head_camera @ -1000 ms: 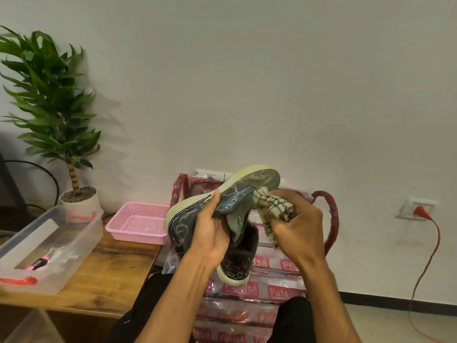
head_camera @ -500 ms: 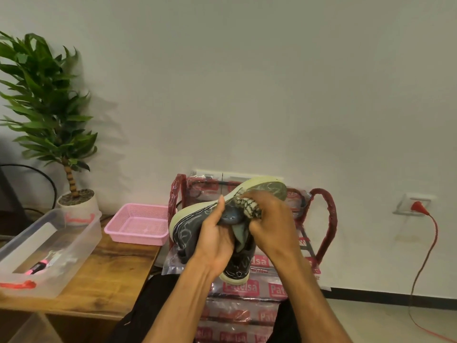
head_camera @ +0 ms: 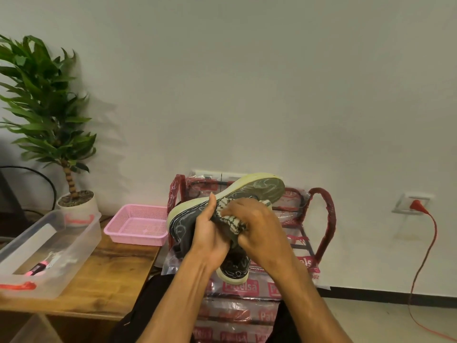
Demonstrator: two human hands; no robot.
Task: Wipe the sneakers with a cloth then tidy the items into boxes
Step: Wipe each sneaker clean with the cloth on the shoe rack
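Plain white wall behind; the left hand (head_camera: 210, 240) grips the dark patterned sneaker with a cream sole (head_camera: 230, 194) sole-up, likely exposing its side, while the right hand (head_camera: 257, 226) beside it presses a bunched cream-and-black checked cloth (head_camera: 231, 219) there.

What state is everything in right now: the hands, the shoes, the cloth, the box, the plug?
Left hand: grips the sneaker.
Right hand: clutches the cloth.
Sneaker: held in the air, tilted, sole showing.
Cloth: bunched, pressed against the sneaker's side.
Second sneaker: below the hands, partly hidden.
Clear box: open-topped, on the table.
Red plug: in the wall socket.
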